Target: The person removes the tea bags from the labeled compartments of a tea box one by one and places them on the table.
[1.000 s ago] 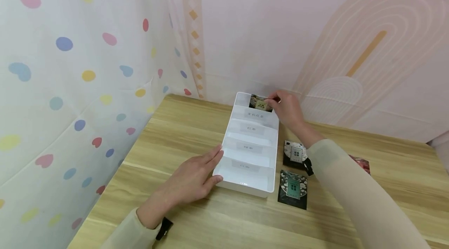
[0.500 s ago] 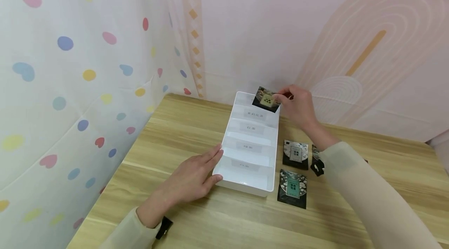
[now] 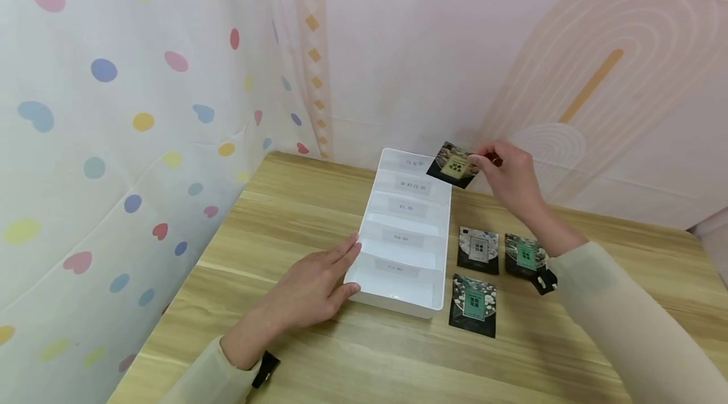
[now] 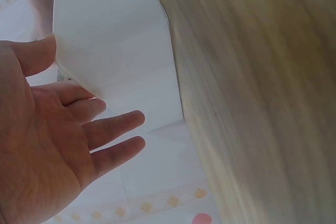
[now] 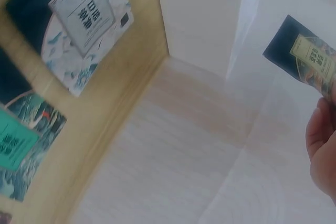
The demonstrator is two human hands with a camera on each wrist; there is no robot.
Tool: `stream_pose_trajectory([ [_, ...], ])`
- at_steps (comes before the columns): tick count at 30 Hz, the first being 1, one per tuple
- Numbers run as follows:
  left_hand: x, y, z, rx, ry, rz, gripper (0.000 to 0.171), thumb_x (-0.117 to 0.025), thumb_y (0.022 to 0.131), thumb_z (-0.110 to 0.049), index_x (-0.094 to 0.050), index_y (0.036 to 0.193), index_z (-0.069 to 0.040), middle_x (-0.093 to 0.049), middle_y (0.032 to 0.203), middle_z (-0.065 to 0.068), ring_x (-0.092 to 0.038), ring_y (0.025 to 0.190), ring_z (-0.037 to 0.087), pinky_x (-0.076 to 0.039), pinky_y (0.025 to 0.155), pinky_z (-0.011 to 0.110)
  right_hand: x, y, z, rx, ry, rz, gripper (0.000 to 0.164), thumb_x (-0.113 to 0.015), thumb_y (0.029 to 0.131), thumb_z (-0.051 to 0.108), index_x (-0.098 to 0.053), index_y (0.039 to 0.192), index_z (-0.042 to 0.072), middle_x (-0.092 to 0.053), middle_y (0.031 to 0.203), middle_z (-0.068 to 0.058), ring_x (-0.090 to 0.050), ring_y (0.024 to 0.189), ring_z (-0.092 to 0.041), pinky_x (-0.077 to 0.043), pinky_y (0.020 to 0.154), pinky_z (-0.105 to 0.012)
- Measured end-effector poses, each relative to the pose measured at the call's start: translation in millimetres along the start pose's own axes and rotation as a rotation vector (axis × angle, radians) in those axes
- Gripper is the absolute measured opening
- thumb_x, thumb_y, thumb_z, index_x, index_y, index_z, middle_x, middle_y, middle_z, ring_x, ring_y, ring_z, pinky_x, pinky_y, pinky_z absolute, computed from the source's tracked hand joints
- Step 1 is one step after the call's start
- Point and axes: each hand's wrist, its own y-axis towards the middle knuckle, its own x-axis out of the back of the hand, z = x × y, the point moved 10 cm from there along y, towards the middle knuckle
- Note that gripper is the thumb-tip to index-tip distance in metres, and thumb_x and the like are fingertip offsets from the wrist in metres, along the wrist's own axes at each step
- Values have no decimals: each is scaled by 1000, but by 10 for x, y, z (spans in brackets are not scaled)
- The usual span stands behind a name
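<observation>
My right hand [image 3: 512, 176] pinches a dark sachet [image 3: 455, 165] with a yellow-green label by its right edge. The sachet hangs tilted over the far right corner of a white divided box [image 3: 392, 307]. In the right wrist view, this sachet [image 5: 304, 53] and only part of the right hand [image 5: 323, 150] show. My left hand [image 3: 307, 284] rests against the box's near left corner. Its fingers look extended in the left wrist view, against the white outer wall [image 4: 115, 40]. The box's compartments bear labels and hold no sachets that I can see.
Right of the box lie a white-label sachet [image 3: 478, 250], a green-label sachet [image 3: 474, 305] nearer me, and another green-label sachet [image 3: 524, 254] partly behind the right wrist's black strap. The wooden table [image 3: 307, 202] meets a patterned curtain [image 3: 398, 43] behind.
My right hand has lifted the yellow-green-label sachet up from the box's far compartment and moved it right, uncovering that compartment's label. The left hand has stayed in place.
</observation>
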Motion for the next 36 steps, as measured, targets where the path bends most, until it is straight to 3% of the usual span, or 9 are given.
stream_pose_trajectory([
  [5,10,3,-3,-6,1,-13,70,-63,105,-36,-41,157,5,-37,165,19,-52,141,34,-49,109,51,131,-70,33,27,-10,-11,10,-73,98,3,-70,93,-5,-68,85,-16,-55,72,-19,-39,63,-14],
  [13,12,-2,-6,-14,5,-13,68,-63,105,-35,-43,156,6,-39,164,19,-53,141,34,-50,109,50,290,-239,-18,-24,-32,-8,8,-74,98,6,-73,98,-2,-71,89,-16,-55,74,-4,-39,64,-14],
  [27,3,-11,4,-17,7,-10,68,-62,105,-35,-43,156,6,-38,165,19,-53,141,33,-50,108,50,563,-482,15,66,-66,-89,6,-79,90,-4,-74,92,-2,-70,79,-12,-50,68,3,-37,61,-13],
  [36,4,-31,31,2,-6,1,68,-62,106,-35,-42,156,6,-36,166,18,-51,143,34,-49,110,51,663,-630,16,69,-96,-66,9,-79,88,-9,-73,90,-2,-69,79,-10,-51,71,5,-39,65,-11],
])
